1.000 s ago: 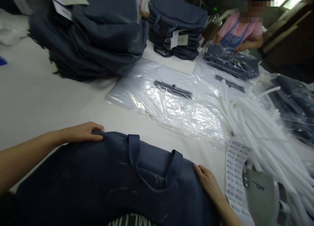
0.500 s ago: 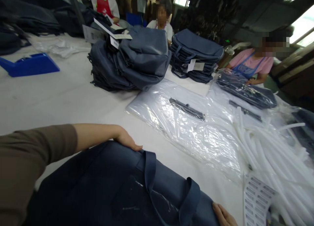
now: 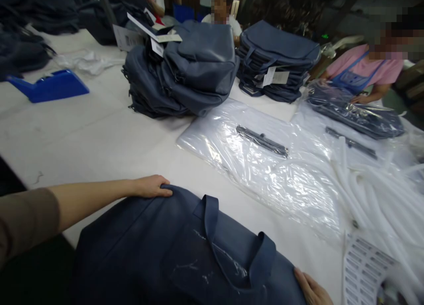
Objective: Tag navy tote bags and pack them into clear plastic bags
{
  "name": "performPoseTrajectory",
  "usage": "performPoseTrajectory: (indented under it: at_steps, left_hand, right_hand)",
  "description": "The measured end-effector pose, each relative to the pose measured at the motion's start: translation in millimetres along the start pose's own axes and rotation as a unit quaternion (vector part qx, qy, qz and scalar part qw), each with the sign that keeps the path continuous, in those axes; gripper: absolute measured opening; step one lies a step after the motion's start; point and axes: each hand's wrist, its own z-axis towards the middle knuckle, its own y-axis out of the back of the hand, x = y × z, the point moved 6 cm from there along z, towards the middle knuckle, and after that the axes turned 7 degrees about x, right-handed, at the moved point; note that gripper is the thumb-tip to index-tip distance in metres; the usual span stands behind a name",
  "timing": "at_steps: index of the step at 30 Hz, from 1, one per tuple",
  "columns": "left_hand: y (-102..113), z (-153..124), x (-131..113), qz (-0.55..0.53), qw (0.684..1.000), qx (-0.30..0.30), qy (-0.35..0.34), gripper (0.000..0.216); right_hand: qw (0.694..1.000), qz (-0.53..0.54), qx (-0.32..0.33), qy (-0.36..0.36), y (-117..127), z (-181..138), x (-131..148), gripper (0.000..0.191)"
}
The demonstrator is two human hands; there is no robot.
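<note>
A large navy blue bag lies in front of me at the near side of the table, its lower part cut off by the frame. My left hand is closed on the bag's far upper edge, thumb on top and fingers tucked behind. At the bag's right end, my right hand grips the side, partly out of view. Between the hands stands a looped strap handle, with thin clear film showing on the bag's face beneath it.
Stacked navy bags with paper tags and a second stack stand across the white table. Clear plastic bags lie flat. White tubes fill the right; a blue tape dispenser sits left. Co-workers are beyond.
My left hand has shifted left along the bag's upper edge, and the arm is drawn back. The table's near-left edge now shows. My right hand remains at the bag's right end.
</note>
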Motion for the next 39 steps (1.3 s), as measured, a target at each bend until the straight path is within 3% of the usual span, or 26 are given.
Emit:
performPoseTrajectory:
  at_steps: [6,8,10,12,15,18,20,22,24,26,29,32,36,39]
  left_hand:
    - [4.5,-3.0,-8.0,0.09,0.992,-0.087,0.028,0.057]
    - [11.3,-14.4,-14.4,0.11,0.982,-0.148,0.034,0.061]
    - [13.0,-26.2,-27.1,0.15,0.957,-0.247,-0.017,0.065]
    - [-2.6,-28.7,-40.3,0.209,0.932,-0.275,-0.111,0.06]
    - [-34.7,-7.9,-40.2,0.239,0.946,-0.151,-0.157,0.054]
    - [-21.3,14.5,-42.2,0.158,0.975,-0.098,-0.124,0.044]
    - [11.5,28.2,-64.9,0.142,0.972,-0.122,-0.143,0.038]
    - [49.9,48.4,-101.4,0.155,0.956,-0.17,-0.182,0.037]
    - [81.5,81.5,-137.0,0.15,0.946,-0.21,-0.198,0.039]
    - [98.4,126.5,-161.5,0.137,0.949,-0.218,-0.182,0.042]
    - [100.8,194.9,-173.9,0.162,0.959,-0.183,-0.146,0.037]
    - [98.4,238.3,-165.9,0.189,0.966,-0.122,-0.127,0.027]
    - [109.4,252.3,-159.6,0.208,0.97,-0.041,-0.117,0.027]
    - [123.4,248.0,-170.6,0.214,0.968,-0.054,-0.115,0.033]
  right_hand:
    - [0.996,-0.081,-0.04,0.026,3.6,-13.4,18.1,0.058]
    - [0.987,-0.122,-0.1,0.041,9.7,-20.9,24.3,0.056]
    - [0.965,-0.15,-0.192,0.099,12.5,-33.1,37.0,0.057]
    - [0.944,-0.184,-0.211,0.172,-0.1,-41.8,51.8,0.056]
    - [0.949,-0.242,-0.089,0.183,-31.3,-35.7,58.4,0.056]
    - [0.958,-0.224,-0.018,0.18,-28.4,-22.3,56.4,0.059]
    - [0.958,-0.18,-0.053,0.218,-1.1,-9.8,63.3,0.056]
    - [0.947,-0.129,-0.128,0.265,35.6,7.8,79.3,0.052]
    - [0.934,-0.096,-0.18,0.293,65.7,33.4,102.1,0.049]
    - [0.934,-0.092,-0.183,0.293,81.3,66.8,127.4,0.043]
    - [0.941,-0.113,-0.16,0.275,80.6,114.7,157.3,0.033]
    - [0.942,-0.135,-0.129,0.279,61.4,144.1,170.3,0.025]
    - [0.947,-0.141,-0.115,0.264,46.6,159.6,167.2,0.016]
    - [0.95,-0.145,-0.119,0.249,48.4,163.4,167.1,0.016]
